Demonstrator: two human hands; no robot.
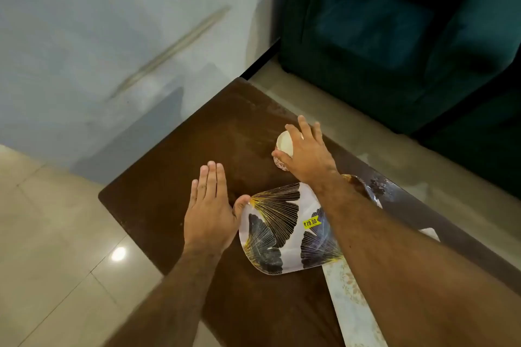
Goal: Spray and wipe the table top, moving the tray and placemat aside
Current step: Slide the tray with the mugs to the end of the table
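Note:
A dark brown table top (225, 127) runs diagonally through the view. On it lies a white tray (277, 227) with black and gold leaf prints and a yellow price sticker. My left hand (208, 205) is flat with fingers together, its thumb touching the tray's left rim. My right hand (306, 153) grips a small cream cup (283, 145) from above, just beyond the tray; I cannot tell whether the cup touches the table. A pale placemat (352, 304) shows under my right forearm, which hides much of it and the tray's right part.
A dark teal sofa (394, 31) stands beyond the table's far right edge. A pale blue wall (98, 22) is at the left. Beige tiled floor (56, 234) surrounds the table. A dark patterned item (379, 187) lies at the table's right edge.

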